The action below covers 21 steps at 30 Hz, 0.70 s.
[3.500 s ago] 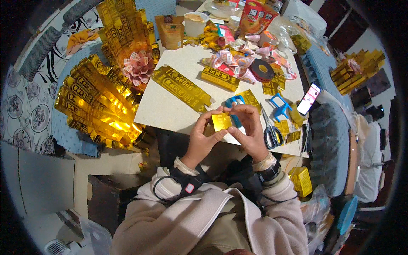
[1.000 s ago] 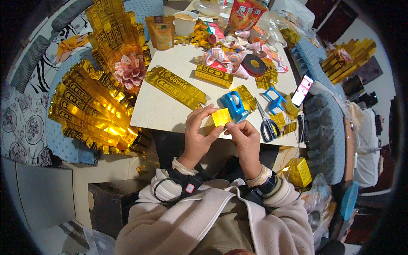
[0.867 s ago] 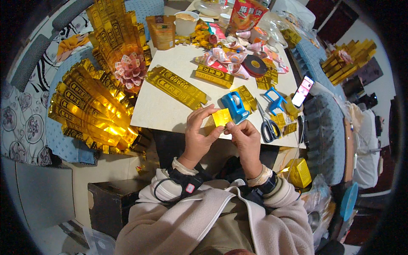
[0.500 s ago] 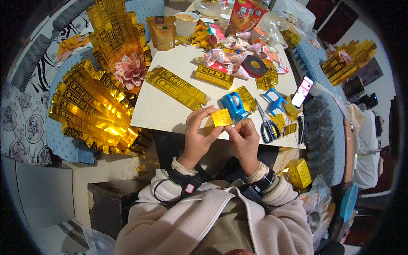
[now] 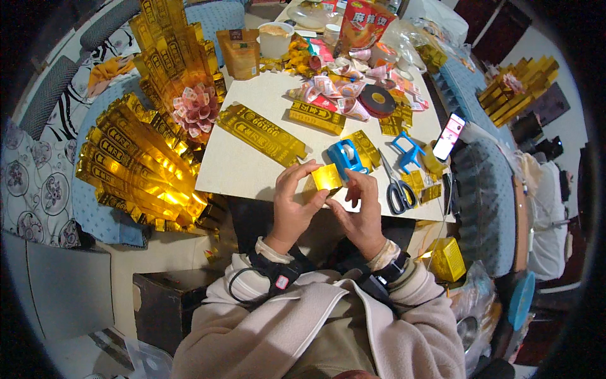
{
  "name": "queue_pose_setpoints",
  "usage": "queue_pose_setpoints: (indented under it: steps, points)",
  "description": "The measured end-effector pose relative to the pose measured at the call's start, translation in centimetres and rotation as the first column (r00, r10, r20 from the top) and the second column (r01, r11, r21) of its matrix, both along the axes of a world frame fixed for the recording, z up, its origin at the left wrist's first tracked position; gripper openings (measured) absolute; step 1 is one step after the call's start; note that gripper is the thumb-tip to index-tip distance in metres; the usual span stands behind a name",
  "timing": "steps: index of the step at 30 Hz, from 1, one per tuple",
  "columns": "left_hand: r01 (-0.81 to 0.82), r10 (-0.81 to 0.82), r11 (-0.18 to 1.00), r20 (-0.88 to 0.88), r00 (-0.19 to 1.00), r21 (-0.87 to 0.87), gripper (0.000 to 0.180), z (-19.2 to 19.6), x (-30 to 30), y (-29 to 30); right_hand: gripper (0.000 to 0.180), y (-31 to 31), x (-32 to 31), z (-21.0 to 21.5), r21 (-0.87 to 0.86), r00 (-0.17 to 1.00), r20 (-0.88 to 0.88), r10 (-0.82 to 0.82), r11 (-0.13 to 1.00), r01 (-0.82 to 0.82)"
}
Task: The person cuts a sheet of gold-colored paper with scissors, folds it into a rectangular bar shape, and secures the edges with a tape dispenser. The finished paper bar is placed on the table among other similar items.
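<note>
A small gold foil box [image 5: 327, 178] is pinched between the thumb and fingers of my left hand [image 5: 294, 201], over the table's near edge. Beside it, my right hand [image 5: 361, 211] has its thumb at the box's lower edge and its bent index finger raised apart; whether the thumb touches is hard to tell. Just beyond the box stands a blue tape dispenser [image 5: 346, 156] with a roll of clear tape. Dark-handled scissors [image 5: 399, 194] lie to the right of my right hand. A flat gold foil strip [image 5: 262, 134] rests on the table to the left.
On the white table [image 5: 218, 167] are a folded gold bar [image 5: 317, 118], a dark tape roll [image 5: 377, 100], a blue stand [image 5: 408, 150] and a phone [image 5: 449, 138]. Large gold foil fans [image 5: 139, 164] stand on the left. A gold box [image 5: 447, 259] sits below right.
My right index finger has lifted away from the box, opening the earlier pinch. The box has tilted slightly in my left hand, which keeps hold of it.
</note>
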<state>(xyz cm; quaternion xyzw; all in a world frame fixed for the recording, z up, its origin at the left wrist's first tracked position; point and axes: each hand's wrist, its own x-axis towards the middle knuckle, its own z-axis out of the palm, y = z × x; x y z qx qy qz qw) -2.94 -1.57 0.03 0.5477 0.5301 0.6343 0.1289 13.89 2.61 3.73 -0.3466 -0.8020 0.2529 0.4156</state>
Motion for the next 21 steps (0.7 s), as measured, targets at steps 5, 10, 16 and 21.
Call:
queue_pose_setpoints:
  steps: [5,10,16,21]
  points:
    - [-0.002,0.011,0.999,0.182,0.983,-0.049,0.05,0.2,2.1,-0.4,0.083,-0.1,-0.8,-0.4,-0.046,0.999,0.041,0.016,0.999,-0.014]
    - [-0.064,0.068,0.997,0.159,0.985,-0.03,0.056,0.3,3.0,-1.0,0.08,0.8,-0.9,-0.5,-0.07,0.998,-0.016,0.057,0.996,-0.058]
    - [-0.098,0.096,0.994,0.045,0.994,0.044,0.054,1.1,2.3,-1.4,0.074,3.9,0.4,0.4,-0.284,0.956,-0.151,0.25,0.916,-0.284]
    - [-0.002,-0.001,1.0,0.093,0.996,0.031,0.056,2.0,0.5,-0.5,0.075,6.0,0.6,1.1,-0.337,0.9,-0.204,0.386,0.835,-0.435]
